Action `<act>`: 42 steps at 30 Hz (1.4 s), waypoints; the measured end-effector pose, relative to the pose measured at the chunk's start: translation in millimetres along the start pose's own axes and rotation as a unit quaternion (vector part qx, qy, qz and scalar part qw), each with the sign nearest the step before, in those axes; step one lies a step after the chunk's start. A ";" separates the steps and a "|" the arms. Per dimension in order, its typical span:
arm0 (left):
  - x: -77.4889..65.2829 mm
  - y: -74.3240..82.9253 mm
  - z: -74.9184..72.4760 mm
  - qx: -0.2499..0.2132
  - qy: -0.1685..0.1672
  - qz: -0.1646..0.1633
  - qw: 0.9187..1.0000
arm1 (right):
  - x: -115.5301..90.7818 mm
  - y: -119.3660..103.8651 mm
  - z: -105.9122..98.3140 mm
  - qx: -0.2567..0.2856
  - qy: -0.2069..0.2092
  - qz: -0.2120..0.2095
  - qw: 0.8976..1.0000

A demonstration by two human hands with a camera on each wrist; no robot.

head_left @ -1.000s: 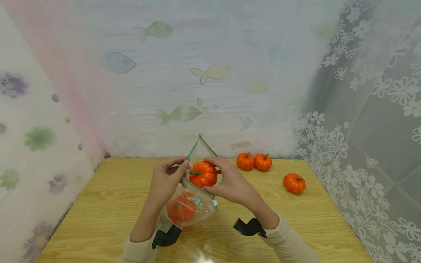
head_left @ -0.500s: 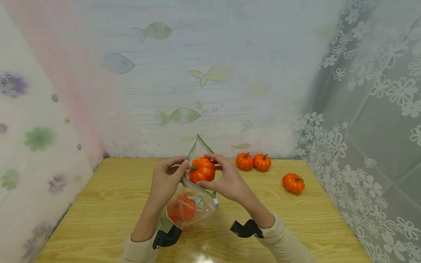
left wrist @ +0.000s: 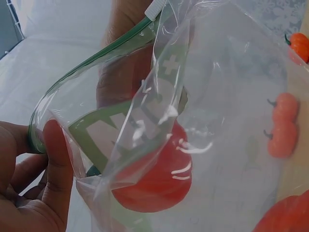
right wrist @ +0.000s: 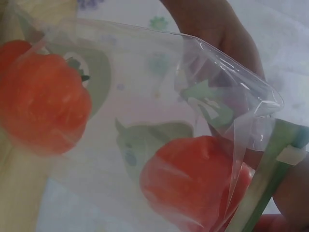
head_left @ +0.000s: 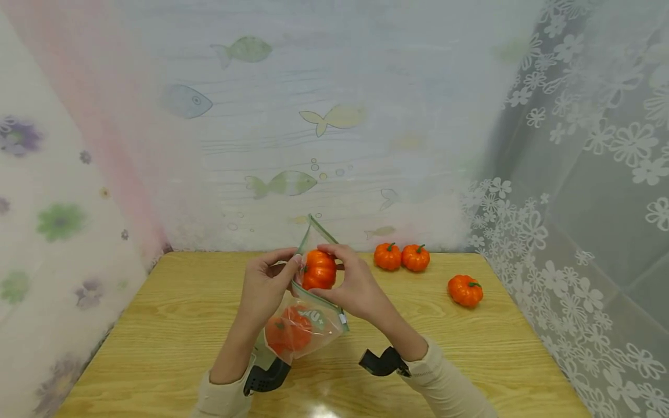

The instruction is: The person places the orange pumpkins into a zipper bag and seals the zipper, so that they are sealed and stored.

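An orange pumpkin (head_left: 320, 270) sits in the open mouth of a clear zip bag (head_left: 315, 317), pushed further in than a second ago, less of it showing and its green stem now almost hidden; it therefore seems mostly inside, though not yet let go; the right grip (head_left: 359, 290) grasps it, fingers above and thumb below; the left grip (head_left: 263, 285) pinches the bag's green-edged rim; lower in the bag, orange shapes (head_left: 289, 331) show through the film, apparently two overlapping pumpkins; all this is over the middle of the tabletop (head_left: 183, 325), and I cannot tell whether the bag touches it; farther out, a second pumpkin (head_left: 387, 257) and its neighbour (head_left: 416, 259) sit side by side near the far edge; a lone pumpkin (head_left: 464, 291) lies towards the right edge.
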State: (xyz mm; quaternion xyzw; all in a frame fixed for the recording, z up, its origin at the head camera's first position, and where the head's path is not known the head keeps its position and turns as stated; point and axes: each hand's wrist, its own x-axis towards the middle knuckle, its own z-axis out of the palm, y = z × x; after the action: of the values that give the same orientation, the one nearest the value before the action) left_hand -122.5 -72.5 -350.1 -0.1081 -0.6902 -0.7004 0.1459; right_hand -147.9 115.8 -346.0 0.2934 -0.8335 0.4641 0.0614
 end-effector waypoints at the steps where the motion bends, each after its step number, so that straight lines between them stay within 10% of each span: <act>1: -0.1 0.3 0.1 0.000 0.002 0.000 1.000 | 0.1 0.0 0.1 0.001 -0.002 -0.002 1.000; 15: -1.3 2.8 -2.4 0.000 0.033 -0.004 0.999 | -5.8 0.3 -6.1 0.110 -0.038 -0.003 0.993; 21: 0.4 4.0 -6.4 -0.006 0.045 -0.006 0.999 | -10.2 5.0 -12.4 0.190 0.052 -0.048 0.979; 27: 3.5 11.6 -11.6 -0.017 0.043 -0.010 0.999 | -16.0 25.2 -21.1 0.260 0.179 -0.088 0.945; 42: 20.5 22.1 -31.4 -0.045 0.044 0.023 0.998 | -69.7 135.7 -48.5 0.204 0.277 0.130 0.930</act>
State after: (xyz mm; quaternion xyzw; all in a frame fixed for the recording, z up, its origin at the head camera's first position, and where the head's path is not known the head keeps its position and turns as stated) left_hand -132.3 -105.1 -322.9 -0.0999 -0.6485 -0.7311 0.1872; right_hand -173.2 239.0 -445.0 0.0487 -0.7018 0.6906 0.1682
